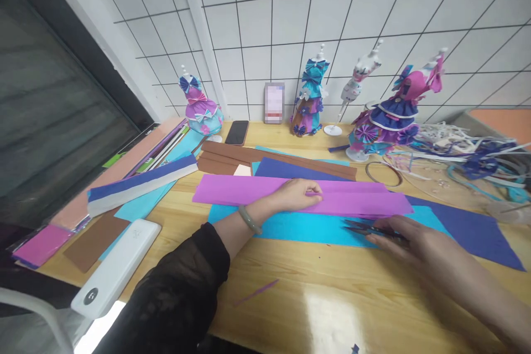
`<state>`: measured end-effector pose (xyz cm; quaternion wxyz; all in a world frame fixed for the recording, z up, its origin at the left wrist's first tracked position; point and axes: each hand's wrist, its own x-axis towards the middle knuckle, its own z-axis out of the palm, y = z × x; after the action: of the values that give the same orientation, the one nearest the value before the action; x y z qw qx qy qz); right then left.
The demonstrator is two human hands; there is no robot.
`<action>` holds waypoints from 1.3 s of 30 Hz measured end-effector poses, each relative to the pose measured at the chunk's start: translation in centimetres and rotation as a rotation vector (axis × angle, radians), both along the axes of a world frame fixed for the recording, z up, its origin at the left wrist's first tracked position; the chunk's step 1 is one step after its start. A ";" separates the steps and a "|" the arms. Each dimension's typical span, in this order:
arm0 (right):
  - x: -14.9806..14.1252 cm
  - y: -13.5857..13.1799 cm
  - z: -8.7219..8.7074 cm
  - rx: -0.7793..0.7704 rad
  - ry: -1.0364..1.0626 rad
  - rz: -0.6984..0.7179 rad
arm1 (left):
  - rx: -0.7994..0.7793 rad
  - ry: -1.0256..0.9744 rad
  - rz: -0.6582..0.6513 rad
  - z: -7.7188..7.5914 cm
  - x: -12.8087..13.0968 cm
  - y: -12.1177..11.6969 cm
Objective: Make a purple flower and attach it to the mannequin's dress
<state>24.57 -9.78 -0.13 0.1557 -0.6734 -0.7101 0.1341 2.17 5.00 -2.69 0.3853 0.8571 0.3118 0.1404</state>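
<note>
A long purple paper strip point(357, 199) lies across the middle of the table, its right part folded in layers. My left hand point(296, 194) rests on it with the fingers curled closed, pinching the paper near its centre. My right hand point(409, 243) is closed around small dark scissors point(359, 227), whose blades point left over a bright blue sheet point(298, 231). The blades sit just below the purple strip's lower edge. Beneath and to the right spreads a dark blue sheet point(477, 235).
Behind are brown sheets point(224, 157), a phone point(238, 133), another propped phone point(274, 103) and several small dress forms point(312, 97). Paper scraps point(477, 149) heap at right. A white power bank point(116, 265) and a blue-and-white strip point(143, 185) lie left. A purple sliver point(257, 292) lies in front.
</note>
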 end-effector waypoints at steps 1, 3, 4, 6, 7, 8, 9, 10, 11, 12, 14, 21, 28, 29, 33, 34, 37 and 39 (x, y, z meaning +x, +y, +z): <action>0.3 0.3 -0.3 -0.034 -0.020 0.004 | -0.003 -0.001 -0.005 0.0 0.0 0.0; 0.8 0.7 -0.5 -0.114 -0.044 0.025 | -0.015 -0.007 -0.008 0.0 0.0 0.1; 1.0 0.9 -0.6 -0.125 -0.052 0.022 | -0.022 -0.011 -0.007 0.1 0.0 0.2; 1.2 1.3 -0.6 -0.131 -0.064 0.023 | -0.033 -0.014 -0.001 0.1 0.0 0.2; 1.2 1.4 -0.6 -0.134 -0.069 0.023 | -0.035 -0.015 0.000 0.1 0.0 0.2; 1.2 1.6 -0.6 -0.138 -0.070 0.024 | -0.036 -0.015 -0.001 0.1 0.0 0.2; 1.2 1.7 -0.6 -0.140 -0.068 0.026 | -0.037 -0.016 -0.001 0.1 0.0 0.2; 1.1 1.9 -0.7 -0.141 -0.067 0.029 | -0.037 -0.017 -0.002 0.0 -0.1 0.2; 1.0 2.0 -0.7 -0.140 -0.065 0.034 | -0.037 -0.019 -0.003 0.0 -0.1 0.2; 0.8 2.1 -0.6 -0.134 -0.062 0.041 | -0.036 -0.022 -0.004 -0.1 -0.1 0.3; 0.4 2.2 -0.5 -0.131 -0.043 0.068 | -0.030 -0.026 -0.013 -0.2 -0.1 0.3; -0.8 3.2 -0.1 -0.184 0.070 0.140 | -0.038 -0.036 -0.039 -0.5 -0.1 0.5; -1.3 4.5 0.1 -0.153 0.092 0.249 | -0.078 -0.077 -0.046 -0.5 -0.2 0.4; -1.4 4.6 0.1 -0.140 0.094 0.259 | -0.080 -0.079 -0.056 -0.5 -0.2 0.4; -1.7 4.5 0.2 -0.137 0.127 0.270 | -0.094 -0.061 -0.098 -0.4 -0.3 0.4; -1.8 4.4 0.2 -0.150 0.135 0.267 | -0.103 -0.054 -0.103 -0.4 -0.2 0.4; -2.1 4.0 0.3 -0.188 0.150 0.261 | -0.109 -0.026 -0.116 -0.4 -0.2 0.4; -2.3 3.8 0.2 -0.186 0.157 0.252 | -0.084 -0.002 -0.121 -0.3 -0.1 0.3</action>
<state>22.31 -5.98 0.11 0.1294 -0.5781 -0.7591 0.2698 2.03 5.29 -3.04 0.4290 0.8573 0.2646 0.1043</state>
